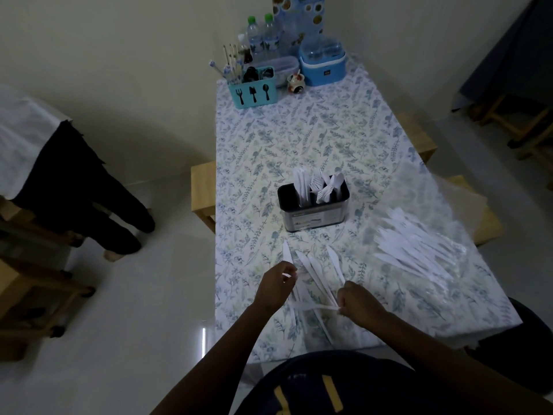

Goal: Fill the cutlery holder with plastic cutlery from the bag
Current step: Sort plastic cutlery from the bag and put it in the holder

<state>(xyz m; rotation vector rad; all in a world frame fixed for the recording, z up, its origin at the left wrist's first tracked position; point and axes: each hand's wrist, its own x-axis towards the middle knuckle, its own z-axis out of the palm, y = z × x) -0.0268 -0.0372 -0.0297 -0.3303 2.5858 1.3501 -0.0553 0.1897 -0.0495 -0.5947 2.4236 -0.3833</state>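
Cutlery holder (pixel 335 209), label (pixel 309 219) illegible, fingers (pixel 288 272) pinching knives (pixel 318 275)

Single head view, steeply down, seemingly from standing, over the table (pixel 329 139)

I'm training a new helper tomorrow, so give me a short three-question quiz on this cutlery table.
1. True or false: the cutlery holder already contains white cutlery.
2. The clear bag lies on the holder's: A) left B) right C) far side.
3. What do the left hand and right hand each pinch?
Key: 1 true; 2 B; 3 a loose plastic knife.
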